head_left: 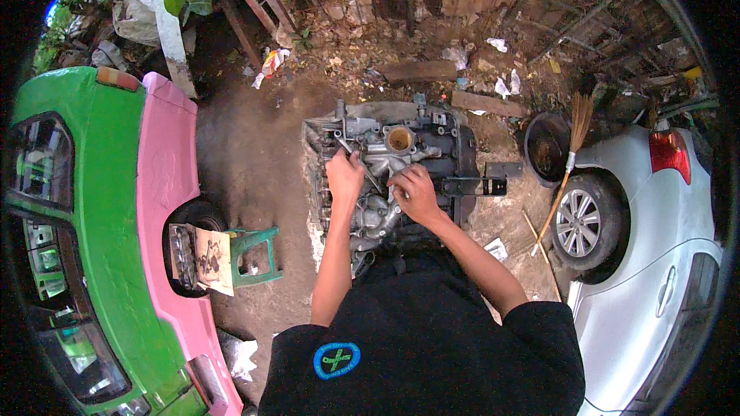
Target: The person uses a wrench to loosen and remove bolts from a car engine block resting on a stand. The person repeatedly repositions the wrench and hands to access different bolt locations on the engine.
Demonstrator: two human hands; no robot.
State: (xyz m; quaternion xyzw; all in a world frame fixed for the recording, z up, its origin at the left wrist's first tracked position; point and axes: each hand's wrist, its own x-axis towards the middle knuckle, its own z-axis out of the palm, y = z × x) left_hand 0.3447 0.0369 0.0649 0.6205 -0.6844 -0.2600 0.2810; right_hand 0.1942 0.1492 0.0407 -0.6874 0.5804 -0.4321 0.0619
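Note:
An engine [443, 146] with grey metal castings and dark parts lies in front of me. On its left side my left hand [344, 175] is closed around a metal wrench [342, 139], whose head shows above my fingers. My right hand [415, 192] rests over the middle of the engine with its fingers curled down. What those fingers grip is hidden beneath them. Just above my right hand, a round brownish opening [399, 139] faces up from a casting. A black bracket [493, 186] sticks out at the engine's right.
A green and pink vehicle [173, 154] stands on the left, by a green stool [258, 258] with cardboard and a metal part. On the right are a silver car [655, 239], a broom [574, 146] and a black tub [541, 146]. Litter and planks [488, 103] lie beyond the engine.

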